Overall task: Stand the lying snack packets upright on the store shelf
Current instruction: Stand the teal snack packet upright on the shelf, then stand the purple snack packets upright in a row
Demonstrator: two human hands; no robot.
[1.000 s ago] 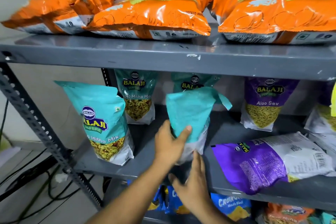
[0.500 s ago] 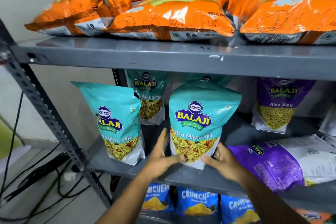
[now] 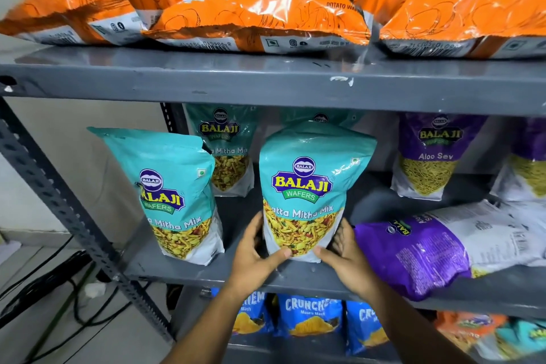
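On the grey middle shelf, near its left end, we see a teal packet standing upright. At the front edge, our left hand and right hand clasp the base of the middle teal packet, upright, thumbs on its front. Towards the right end, a purple packet lies flat.

On the middle shelf, two Mitha Mix packets stand near the front edge: one toward the left end, another to its right, gripped low between the left hand and right hand. Behind them stand two more (the second mostly hidden). Just right, an Aloo Sev packet lies flat.
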